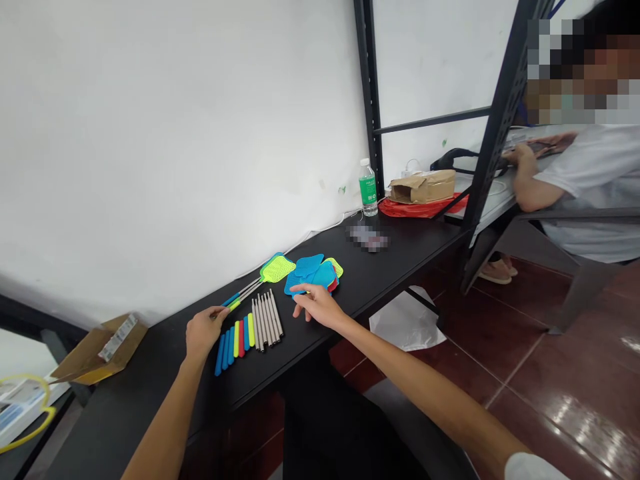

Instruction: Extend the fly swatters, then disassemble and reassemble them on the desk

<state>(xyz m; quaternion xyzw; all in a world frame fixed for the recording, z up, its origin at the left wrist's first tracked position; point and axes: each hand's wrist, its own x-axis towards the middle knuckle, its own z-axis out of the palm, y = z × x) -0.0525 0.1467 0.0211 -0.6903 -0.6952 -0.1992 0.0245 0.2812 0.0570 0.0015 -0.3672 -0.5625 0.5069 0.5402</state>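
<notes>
At bench edge (350, 315), left hand (203, 333) grasping flyswatter (277, 269), right hand (317, 307) open over blue heads (310, 277)

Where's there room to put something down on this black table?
The black table has room between the right hand and the blurred item, and left of the left hand, which holds a yellow-green fly swatter. It's crowded around the fly swatter heads, metal rods and coloured handles.

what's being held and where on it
The left hand holds assembled fly swatters by their coloured plastic grips. The right hand holds nothing; its fingertips reach over loose blue swatter heads.
</notes>
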